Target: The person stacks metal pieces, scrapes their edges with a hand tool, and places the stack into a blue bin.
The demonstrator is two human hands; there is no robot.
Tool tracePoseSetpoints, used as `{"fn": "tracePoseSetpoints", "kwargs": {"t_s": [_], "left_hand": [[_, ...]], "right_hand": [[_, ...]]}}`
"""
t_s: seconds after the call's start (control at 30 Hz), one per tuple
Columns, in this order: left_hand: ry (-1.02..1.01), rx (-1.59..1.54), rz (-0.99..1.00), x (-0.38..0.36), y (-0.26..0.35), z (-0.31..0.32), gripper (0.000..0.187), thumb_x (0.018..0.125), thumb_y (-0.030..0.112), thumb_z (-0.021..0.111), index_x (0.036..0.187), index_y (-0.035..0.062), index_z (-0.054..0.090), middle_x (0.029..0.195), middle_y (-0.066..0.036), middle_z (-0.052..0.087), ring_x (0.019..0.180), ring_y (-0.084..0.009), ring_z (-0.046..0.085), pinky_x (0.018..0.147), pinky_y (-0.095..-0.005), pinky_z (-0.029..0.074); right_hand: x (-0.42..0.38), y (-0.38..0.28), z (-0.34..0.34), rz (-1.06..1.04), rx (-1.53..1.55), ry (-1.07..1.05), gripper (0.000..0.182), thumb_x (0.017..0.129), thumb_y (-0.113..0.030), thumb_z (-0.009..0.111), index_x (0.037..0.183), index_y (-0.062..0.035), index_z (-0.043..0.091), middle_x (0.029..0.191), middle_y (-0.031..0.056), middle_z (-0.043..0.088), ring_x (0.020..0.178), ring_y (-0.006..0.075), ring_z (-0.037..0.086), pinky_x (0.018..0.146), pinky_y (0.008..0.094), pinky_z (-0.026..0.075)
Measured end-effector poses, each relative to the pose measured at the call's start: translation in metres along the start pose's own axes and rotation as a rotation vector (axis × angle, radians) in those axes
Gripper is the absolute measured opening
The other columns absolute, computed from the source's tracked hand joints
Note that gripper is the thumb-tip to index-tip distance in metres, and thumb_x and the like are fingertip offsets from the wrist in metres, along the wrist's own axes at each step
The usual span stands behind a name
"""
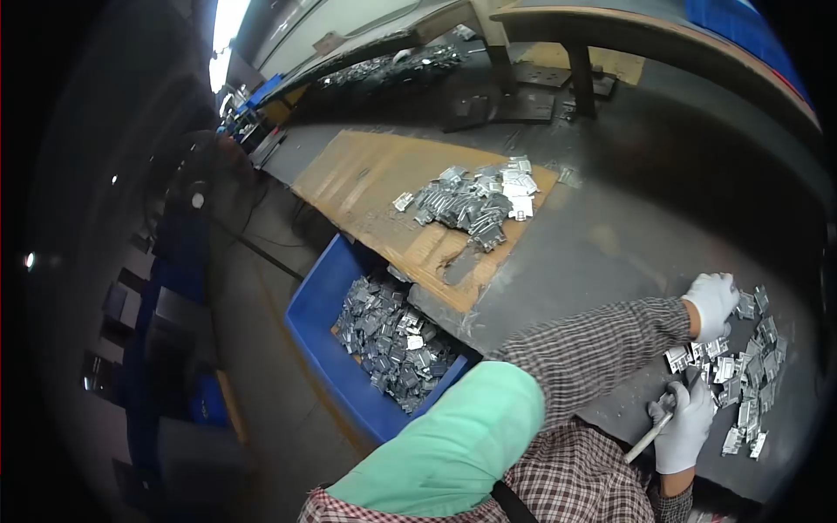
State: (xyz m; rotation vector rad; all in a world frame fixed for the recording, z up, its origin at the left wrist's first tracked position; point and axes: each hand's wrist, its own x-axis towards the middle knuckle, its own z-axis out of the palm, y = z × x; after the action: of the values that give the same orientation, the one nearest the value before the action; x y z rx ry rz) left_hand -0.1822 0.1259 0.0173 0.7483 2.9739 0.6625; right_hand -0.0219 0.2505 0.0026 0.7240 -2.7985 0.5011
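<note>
My left hand point(713, 302), in a white glove, reaches across to the right end of the dark table, its fingers curled in at a small metal part point(745, 306). Closer to my body, my gloved right hand point(684, 425) is closed around a tool with a pale, stick-like handle point(649, 440) and a dark, narrow end point(693, 376). Flat silver metal parts point(725, 370) lie spread beside both hands, several of them overlapping. A green sleeve cover point(449, 440) wraps my left upper arm.
A heap of similar metal parts point(475, 202) rests on a tan cardboard sheet point(349, 179) on the table point(558, 270). Below the table's edge, a blue bin point(307, 292) holds many more. A raised wooden shelf point(636, 28) runs along the back.
</note>
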Motion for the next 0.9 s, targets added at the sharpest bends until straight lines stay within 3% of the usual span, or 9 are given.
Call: {"fn": "tracePoseSetpoints", "kwargs": {"t_s": [0.17, 0.3, 0.4, 0.6, 0.7, 0.73, 0.77, 0.83, 0.9], "left_hand": [[-0.073, 0.023, -0.093, 0.032, -0.004, 0.014, 0.065, 0.068, 0.04, 0.081, 0.114, -0.0008, 0.06, 0.117, -0.024, 0.055, 0.103, -0.0343, 0.065, 0.084, -0.0416, 0.055], [-0.011, -0.117, -0.165, 0.023, -0.011, 0.004, 0.075, 0.06, 0.041, 0.084, 0.117, -0.0013, 0.057, 0.119, -0.024, 0.055, 0.103, -0.0351, 0.064, 0.087, -0.0418, 0.053], [-0.02, -0.096, -0.193, 0.024, -0.009, 0.008, 0.07, 0.063, 0.039, 0.082, 0.115, -0.0012, 0.058, 0.119, -0.024, 0.055, 0.103, -0.0346, 0.064, 0.088, -0.0417, 0.052], [-0.021, -0.104, -0.178, 0.011, -0.004, -0.007, 0.055, 0.071, 0.032, 0.077, 0.114, 0.0002, 0.061, 0.114, -0.023, 0.06, 0.101, -0.0345, 0.066, 0.087, -0.0422, 0.054], [-0.038, -0.038, -0.112, 0.017, -0.015, -0.01, 0.031, 0.076, 0.015, 0.067, 0.106, 0.0096, 0.069, 0.096, -0.016, 0.07, 0.089, -0.033, 0.07, 0.081, -0.0421, 0.057], [-0.121, -0.087, -0.038, 0.013, -0.017, -0.022, 0.028, 0.078, 0.014, 0.063, 0.105, 0.0099, 0.07, 0.091, -0.015, 0.071, 0.088, -0.0336, 0.069, 0.079, -0.0427, 0.056], [-0.044, -0.079, 0.008, 0.015, -0.032, -0.006, 0.024, 0.081, 0.019, 0.062, 0.102, 0.0083, 0.069, 0.09, -0.016, 0.07, 0.086, -0.0345, 0.068, 0.077, -0.0431, 0.055], [0.051, -0.229, -0.027, 0.01, -0.041, -0.01, 0.028, 0.083, 0.028, 0.066, 0.098, 0.0041, 0.068, 0.089, -0.018, 0.068, 0.085, -0.0296, 0.068, 0.077, -0.04, 0.053], [0.054, -0.39, -0.157, 0.002, -0.038, -0.029, 0.022, 0.085, 0.021, 0.069, 0.095, 0.0008, 0.067, 0.085, -0.013, 0.068, 0.078, -0.0188, 0.064, 0.074, -0.0338, 0.052]], "right_hand": [[-0.008, 0.023, 0.01, -0.019, 0.134, 0.122, 0.04, 0.067, -0.007, 0.08, 0.102, -0.0047, 0.06, 0.109, 0.0177, 0.058, 0.098, 0.0376, 0.057, 0.081, 0.0438, 0.049], [-0.014, 0.033, 0.014, 0.0, 0.257, 0.223, 0.029, 0.078, -0.002, 0.074, 0.103, -0.0032, 0.061, 0.097, 0.0156, 0.061, 0.086, 0.0329, 0.061, 0.073, 0.038, 0.051], [-0.015, 0.046, 0.029, 0.05, 0.414, 0.402, 0.017, 0.09, 0.0, 0.065, 0.107, 0.0036, 0.063, 0.095, 0.0181, 0.066, 0.081, 0.0281, 0.066, 0.071, 0.0309, 0.054], [-0.016, 0.049, 0.017, 0.288, 0.167, 0.37, 0.016, 0.09, -0.003, 0.065, 0.105, 0.0038, 0.065, 0.093, 0.0171, 0.067, 0.085, 0.0299, 0.066, 0.076, 0.0367, 0.052], [-0.018, 0.023, -0.014, 0.126, 0.163, 0.396, 0.029, 0.075, -0.003, 0.069, 0.104, -0.0013, 0.067, 0.092, 0.0145, 0.065, 0.084, 0.031, 0.064, 0.075, 0.0392, 0.051], [-0.016, 0.017, -0.027, 0.065, 0.072, 0.36, 0.035, 0.069, -0.005, 0.071, 0.104, -0.0036, 0.067, 0.092, 0.0133, 0.064, 0.083, 0.031, 0.063, 0.074, 0.04, 0.05], [-0.021, 0.024, -0.012, 0.04, 0.065, 0.404, 0.041, 0.062, -0.011, 0.072, 0.102, -0.0082, 0.068, 0.091, 0.0116, 0.063, 0.08, 0.0306, 0.061, 0.071, 0.0404, 0.049], [-0.025, 0.02, -0.015, 0.036, -0.05, 0.218, 0.031, 0.068, -0.021, 0.076, 0.096, -0.0123, 0.067, 0.084, 0.0089, 0.059, 0.079, 0.0287, 0.059, 0.068, 0.0391, 0.048], [-0.031, 0.018, -0.015, 0.075, 0.027, 0.174, 0.03, 0.07, -0.027, 0.078, 0.094, -0.0135, 0.066, 0.082, 0.0078, 0.056, 0.08, 0.028, 0.058, 0.068, 0.039, 0.049]]}}
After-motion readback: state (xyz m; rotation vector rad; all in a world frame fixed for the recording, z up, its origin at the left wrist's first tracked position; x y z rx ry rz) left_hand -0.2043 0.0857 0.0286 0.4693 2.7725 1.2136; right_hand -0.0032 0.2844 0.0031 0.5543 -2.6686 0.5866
